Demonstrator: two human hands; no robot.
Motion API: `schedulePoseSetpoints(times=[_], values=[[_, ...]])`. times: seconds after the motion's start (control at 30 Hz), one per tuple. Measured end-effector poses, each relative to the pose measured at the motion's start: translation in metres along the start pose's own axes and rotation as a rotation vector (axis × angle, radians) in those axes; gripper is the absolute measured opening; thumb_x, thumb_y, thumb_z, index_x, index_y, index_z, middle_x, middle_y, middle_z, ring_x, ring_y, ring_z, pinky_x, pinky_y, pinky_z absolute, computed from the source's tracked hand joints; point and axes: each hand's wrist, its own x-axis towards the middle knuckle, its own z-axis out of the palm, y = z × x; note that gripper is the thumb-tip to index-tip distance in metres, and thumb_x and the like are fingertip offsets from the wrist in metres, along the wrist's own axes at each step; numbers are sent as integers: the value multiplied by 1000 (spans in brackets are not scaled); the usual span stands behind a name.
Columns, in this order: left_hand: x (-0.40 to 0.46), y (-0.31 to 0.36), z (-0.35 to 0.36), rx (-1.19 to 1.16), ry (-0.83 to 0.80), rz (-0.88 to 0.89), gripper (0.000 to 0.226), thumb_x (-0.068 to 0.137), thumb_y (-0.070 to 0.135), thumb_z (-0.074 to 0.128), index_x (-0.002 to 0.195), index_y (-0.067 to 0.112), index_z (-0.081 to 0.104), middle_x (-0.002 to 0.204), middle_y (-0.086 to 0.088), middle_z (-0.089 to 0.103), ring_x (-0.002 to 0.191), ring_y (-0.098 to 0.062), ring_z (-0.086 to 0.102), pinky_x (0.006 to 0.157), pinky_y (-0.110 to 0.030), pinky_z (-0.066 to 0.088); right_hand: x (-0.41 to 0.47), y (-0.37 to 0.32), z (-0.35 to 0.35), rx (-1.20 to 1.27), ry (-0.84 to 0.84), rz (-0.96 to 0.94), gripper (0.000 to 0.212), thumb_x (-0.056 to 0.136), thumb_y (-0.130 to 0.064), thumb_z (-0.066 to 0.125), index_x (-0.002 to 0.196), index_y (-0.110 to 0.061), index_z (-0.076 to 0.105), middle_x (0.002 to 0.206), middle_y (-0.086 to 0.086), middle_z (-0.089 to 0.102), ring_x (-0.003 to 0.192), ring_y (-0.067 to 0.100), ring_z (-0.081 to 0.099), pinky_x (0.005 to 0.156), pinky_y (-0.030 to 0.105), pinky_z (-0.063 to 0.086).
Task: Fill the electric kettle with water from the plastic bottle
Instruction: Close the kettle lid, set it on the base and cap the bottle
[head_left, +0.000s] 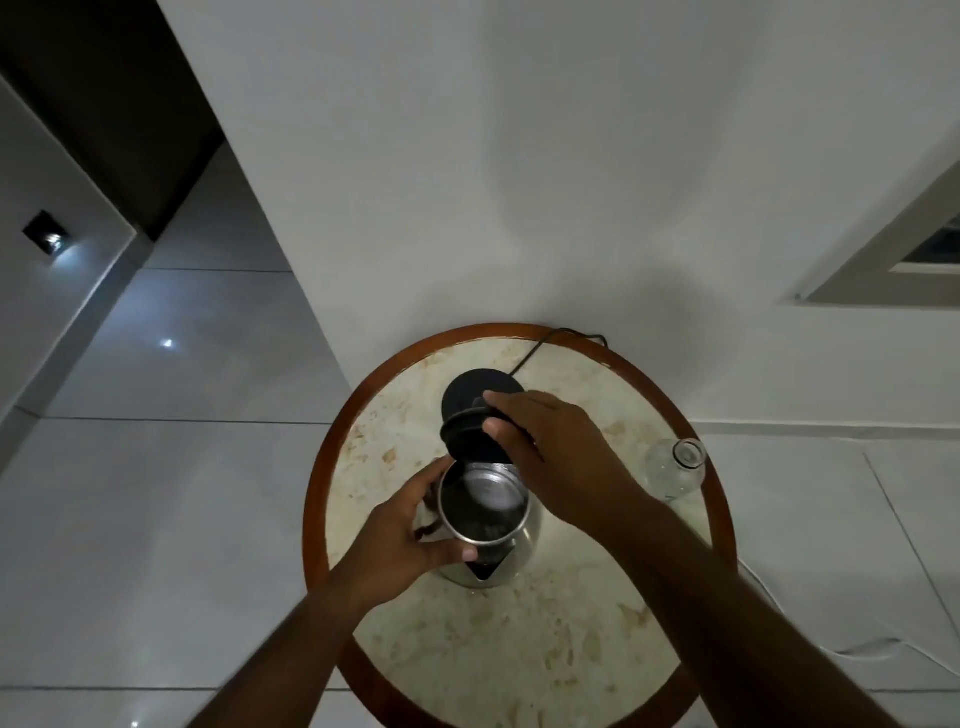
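Note:
A steel electric kettle stands in the middle of a round marble-topped table, its mouth uncovered and its inside visible. My left hand grips the kettle's left side near the rim. My right hand pinches the black lid, which is tipped up behind the mouth. A clear plastic bottle stands upright with no cap at the table's right edge, apart from both hands.
The black kettle base lies behind the kettle, its cord running off the table's far edge. A white wall rises right behind the table. White tiled floor surrounds it, with a white cable on the right.

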Motion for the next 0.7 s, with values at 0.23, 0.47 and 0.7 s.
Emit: schedulePoseSetpoints(times=[0.23, 0.47, 0.7], values=[[-2, 3, 0, -38, -11, 17, 85, 64, 38, 87, 125, 70, 37, 126, 40, 51, 116, 15, 48, 87, -10, 47, -34, 0, 6, -99, -142, -153, 28, 86, -29, 67, 108, -11, 66, 103, 9, 68, 96, 21, 60, 85, 29, 46], [-2, 4, 0, -42, -16, 34, 86, 68, 34, 87, 123, 74, 34, 122, 51, 45, 113, 25, 43, 79, -2, 43, -45, 3, 28, -343, -214, -312, 18, 70, -21, 82, 83, -11, 74, 85, 5, 67, 88, 26, 61, 74, 37, 55], [-1, 4, -6, -51, -52, 28, 87, 70, 26, 86, 118, 78, 35, 118, 53, 45, 111, 28, 42, 80, -4, 45, -41, 13, 34, -205, -129, -177, 26, 80, -24, 73, 105, -15, 68, 109, 6, 60, 104, 24, 53, 84, 32, 50]])
